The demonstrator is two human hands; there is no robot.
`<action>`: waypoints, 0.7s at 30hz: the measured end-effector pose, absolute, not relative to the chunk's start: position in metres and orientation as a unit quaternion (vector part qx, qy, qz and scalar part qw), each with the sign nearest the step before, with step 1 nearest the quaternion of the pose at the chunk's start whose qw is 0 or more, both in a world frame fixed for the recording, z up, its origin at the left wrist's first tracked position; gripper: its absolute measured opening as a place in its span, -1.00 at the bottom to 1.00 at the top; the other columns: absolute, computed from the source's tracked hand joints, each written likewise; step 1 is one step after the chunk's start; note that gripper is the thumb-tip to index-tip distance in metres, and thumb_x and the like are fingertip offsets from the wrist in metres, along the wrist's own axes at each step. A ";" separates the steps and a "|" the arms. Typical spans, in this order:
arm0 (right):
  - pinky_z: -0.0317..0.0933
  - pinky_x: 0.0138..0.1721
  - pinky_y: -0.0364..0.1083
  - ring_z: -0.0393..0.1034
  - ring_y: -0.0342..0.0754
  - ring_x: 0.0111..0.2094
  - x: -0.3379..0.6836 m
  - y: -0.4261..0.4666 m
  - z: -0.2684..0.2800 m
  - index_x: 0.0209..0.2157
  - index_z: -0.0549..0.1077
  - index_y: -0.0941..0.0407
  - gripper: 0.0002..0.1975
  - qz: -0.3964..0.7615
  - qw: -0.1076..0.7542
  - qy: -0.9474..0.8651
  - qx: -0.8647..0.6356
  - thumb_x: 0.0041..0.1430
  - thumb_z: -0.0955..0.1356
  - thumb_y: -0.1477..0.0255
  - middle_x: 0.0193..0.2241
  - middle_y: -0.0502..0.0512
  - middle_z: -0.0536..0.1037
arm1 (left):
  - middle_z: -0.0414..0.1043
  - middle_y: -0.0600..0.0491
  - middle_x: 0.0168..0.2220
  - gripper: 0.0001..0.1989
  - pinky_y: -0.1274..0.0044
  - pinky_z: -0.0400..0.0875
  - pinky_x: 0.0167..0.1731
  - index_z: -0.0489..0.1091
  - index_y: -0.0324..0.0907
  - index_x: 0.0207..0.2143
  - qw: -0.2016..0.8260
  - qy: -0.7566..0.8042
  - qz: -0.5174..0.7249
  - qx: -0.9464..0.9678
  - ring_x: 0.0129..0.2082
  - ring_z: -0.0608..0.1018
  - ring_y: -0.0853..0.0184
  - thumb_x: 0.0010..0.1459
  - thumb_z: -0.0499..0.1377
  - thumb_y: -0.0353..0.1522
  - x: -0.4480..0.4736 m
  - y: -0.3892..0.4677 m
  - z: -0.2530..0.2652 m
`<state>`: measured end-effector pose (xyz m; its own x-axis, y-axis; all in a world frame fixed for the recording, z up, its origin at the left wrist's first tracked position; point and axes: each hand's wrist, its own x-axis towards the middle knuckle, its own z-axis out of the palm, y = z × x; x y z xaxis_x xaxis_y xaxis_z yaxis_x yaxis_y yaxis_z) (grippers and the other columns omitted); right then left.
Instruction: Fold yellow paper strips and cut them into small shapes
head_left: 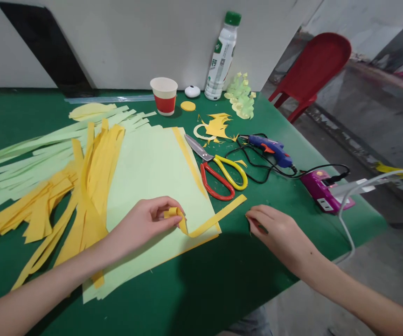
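My left hand (163,217) pinches one curled end of a yellow paper strip (206,226), above the pale green paper sheets (145,172). The strip's other end slants up to the right, free, and stops short of my right hand (274,231). The fingers of that hand are pressed together over the green table; a tiny dark bit shows at the tips, too small to name. Scissors (205,157) with one red and one yellow handle lie beyond the strip, blades apart. Bundles of yellow strips (93,186) and pale green strips (47,149) lie to the left.
A blue glue gun (271,150) with a black cord runs to a purple power strip (322,191) at the right edge. Behind stand a paper cup (165,98), a bottle (220,60) and a green paper piece (241,98). Yellow scraps (218,126) lie near the scissors.
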<state>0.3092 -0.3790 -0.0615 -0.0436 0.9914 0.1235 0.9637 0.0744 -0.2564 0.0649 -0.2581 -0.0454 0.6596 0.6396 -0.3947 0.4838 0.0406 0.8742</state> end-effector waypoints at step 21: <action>0.26 -0.14 -0.02 0.36 -0.07 -0.15 0.342 -0.140 -0.014 -0.14 0.40 0.22 -0.77 0.007 0.093 -0.634 -0.768 0.23 0.22 0.43 -0.14 0.15 0.45 | 0.50 0.00 -0.32 -0.77 0.50 0.31 -0.35 0.37 -0.21 -0.34 0.621 0.384 0.073 0.680 -0.31 0.47 0.29 0.05 0.12 -0.23 0.064 -0.257 -0.050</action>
